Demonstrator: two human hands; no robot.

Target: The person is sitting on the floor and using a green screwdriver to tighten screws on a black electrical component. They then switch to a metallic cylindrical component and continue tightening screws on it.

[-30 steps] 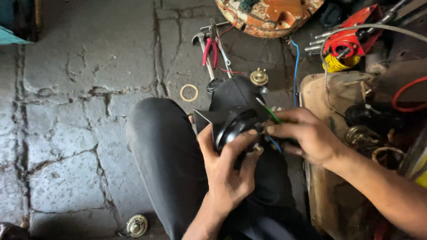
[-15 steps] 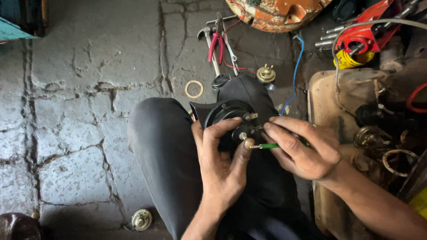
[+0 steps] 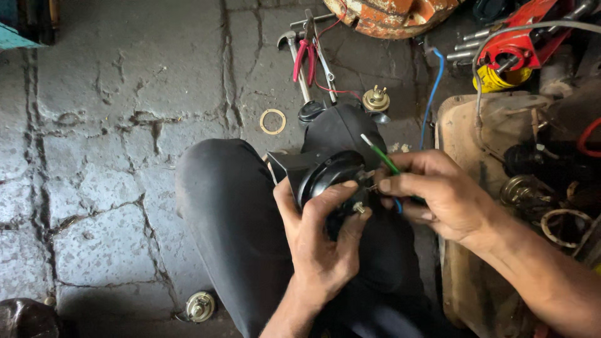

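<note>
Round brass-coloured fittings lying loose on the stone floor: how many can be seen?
2. One brass fitting lies beyond the knee, beside the blue wire. The other brass fitting lies at the lower edge, left of the leg. More may be hidden among the clutter on the right.

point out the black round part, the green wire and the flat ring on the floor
black round part (image 3: 325, 178), head view, its curved top
green wire (image 3: 379, 155), head view, mid-length
flat ring (image 3: 263, 121), head view, its left rim

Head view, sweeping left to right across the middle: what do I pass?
Cracked stone floor → dark trouser leg → left hand gripping the round black part → green wire → right hand → brass fitting on the right.
</note>
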